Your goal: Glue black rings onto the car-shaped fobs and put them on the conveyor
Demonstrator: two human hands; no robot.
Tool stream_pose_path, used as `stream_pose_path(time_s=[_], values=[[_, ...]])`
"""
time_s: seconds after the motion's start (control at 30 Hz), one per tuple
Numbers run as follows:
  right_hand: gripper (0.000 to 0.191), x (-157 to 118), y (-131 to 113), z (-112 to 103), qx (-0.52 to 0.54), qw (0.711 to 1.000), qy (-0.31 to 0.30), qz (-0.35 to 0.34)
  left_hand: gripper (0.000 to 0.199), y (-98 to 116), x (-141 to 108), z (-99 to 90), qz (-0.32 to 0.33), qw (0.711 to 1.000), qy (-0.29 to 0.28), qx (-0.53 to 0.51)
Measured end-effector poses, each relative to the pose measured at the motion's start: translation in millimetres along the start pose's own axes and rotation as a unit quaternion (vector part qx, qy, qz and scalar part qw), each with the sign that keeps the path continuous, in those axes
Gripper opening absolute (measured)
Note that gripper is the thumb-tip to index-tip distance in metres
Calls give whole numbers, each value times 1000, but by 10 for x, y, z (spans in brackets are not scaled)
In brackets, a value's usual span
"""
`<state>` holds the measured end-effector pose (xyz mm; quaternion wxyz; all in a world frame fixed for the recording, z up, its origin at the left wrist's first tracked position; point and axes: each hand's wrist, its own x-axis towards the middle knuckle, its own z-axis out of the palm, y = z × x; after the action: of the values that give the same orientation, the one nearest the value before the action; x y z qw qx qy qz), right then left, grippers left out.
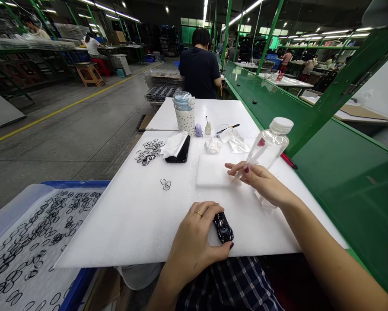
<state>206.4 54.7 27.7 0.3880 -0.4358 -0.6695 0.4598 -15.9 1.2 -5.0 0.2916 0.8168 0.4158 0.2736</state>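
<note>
My left hand (192, 242), with a ring on one finger, grips a small glossy black plastic piece (223, 227) at the front of the white foam sheet (142, 224). My right hand (260, 183) pinches a thin pale stick (235, 176) between its fingertips, with the tip pointing left over a white foam pad (213, 171). Just behind that hand, a clear plastic bottle (268, 144) with a white cap lies tilted. Several small black rings (148, 151) lie in a heap further up the sheet, and a few more (165, 184) lie nearer to me.
A blue-rimmed bin (35, 246) full of black rings stands at the left. On the sheet are a phone (178, 150) under a white cloth, crumpled wipes, and a tumbler (184, 113). A green bench frame (343, 86) runs along the right. A co-worker (198, 65) sits ahead.
</note>
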Motion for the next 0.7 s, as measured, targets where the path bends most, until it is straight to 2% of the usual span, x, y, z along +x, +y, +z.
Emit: stream_pose_path(time_s=[0.13,0.27,0.4,0.57,0.7], values=[[31,-38,-8,16,73,996,58,-20,51,-10,-4,-3,4,999,27,-25],[35,-1,119,138,15,989,141,-38,50,-5,-12,-6,-4,998,33,-46],[33,52,199,165,-37,994,100,4,49,-1,-9,-5,-1,998,39,-44],[37,54,103,22,14,999,34,-2,48,3,4,1,-6,998,44,-47],[37,49,138,35,29,997,68,-7,47,6,7,6,-11,998,45,-51]])
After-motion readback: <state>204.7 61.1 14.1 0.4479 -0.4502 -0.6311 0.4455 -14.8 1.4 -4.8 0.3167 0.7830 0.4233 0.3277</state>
